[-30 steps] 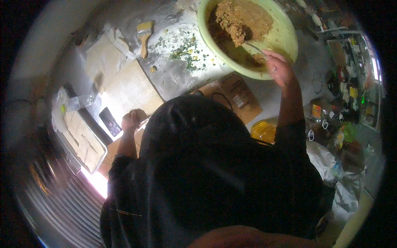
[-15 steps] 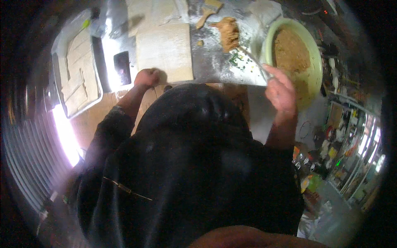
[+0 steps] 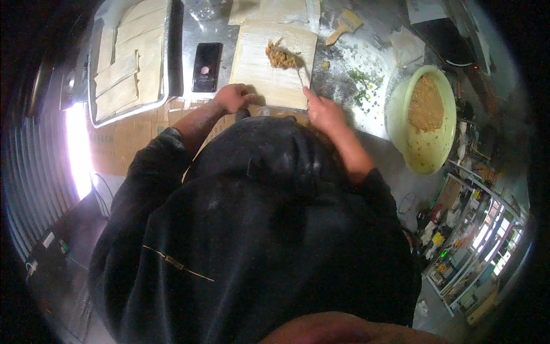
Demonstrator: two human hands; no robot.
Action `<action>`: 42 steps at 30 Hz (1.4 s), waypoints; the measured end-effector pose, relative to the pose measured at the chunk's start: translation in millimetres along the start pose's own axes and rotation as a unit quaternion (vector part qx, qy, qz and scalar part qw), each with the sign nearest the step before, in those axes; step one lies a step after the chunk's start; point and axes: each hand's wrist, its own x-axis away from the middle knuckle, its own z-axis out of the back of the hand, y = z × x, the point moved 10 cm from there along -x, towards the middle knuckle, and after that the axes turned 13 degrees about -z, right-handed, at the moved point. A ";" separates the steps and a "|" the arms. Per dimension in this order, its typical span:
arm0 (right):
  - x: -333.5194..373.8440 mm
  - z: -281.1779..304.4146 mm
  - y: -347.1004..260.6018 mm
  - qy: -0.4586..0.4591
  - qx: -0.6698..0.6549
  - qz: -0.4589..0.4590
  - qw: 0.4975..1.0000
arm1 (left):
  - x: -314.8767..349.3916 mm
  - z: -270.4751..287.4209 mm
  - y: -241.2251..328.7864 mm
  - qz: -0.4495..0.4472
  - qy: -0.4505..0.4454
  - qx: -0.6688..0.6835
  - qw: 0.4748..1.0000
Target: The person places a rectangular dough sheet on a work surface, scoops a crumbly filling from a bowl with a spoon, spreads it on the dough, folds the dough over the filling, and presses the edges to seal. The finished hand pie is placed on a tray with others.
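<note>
A square, floured sheet of dough (image 3: 250, 69) lies on the metal table in front of me. My right hand (image 3: 325, 113) is closed on the handle of a slim spatula (image 3: 302, 78), whose far end is hidden by a clump of brownish filling (image 3: 282, 55) over the dough's middle. Whether the clump rests on the dough or is just above it, I cannot tell. At the sheet's near left corner, my left hand (image 3: 233, 97) has its fingers curled in; anything inside them is hidden.
Left of the dough lie a phone (image 3: 207, 67) and a tray (image 3: 166, 63) of dough strips. Right of it are a flat brush (image 3: 345, 26), chopped greens (image 3: 364, 86) in flour and a pale green basin (image 3: 413, 153) of filling. More dough sheets (image 3: 272, 10) lie behind.
My right hand has carried the spatula and filling leftward from the floury patch by the basin to above the dough sheet. My left hand stays by the sheet's near edge. The view has shifted.
</note>
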 end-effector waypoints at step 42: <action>-17.0 -8.1 -23.8 -0.119 -0.323 -0.158 0.925 | 9.6 12.3 0.0 -0.109 -0.035 -0.104 0.988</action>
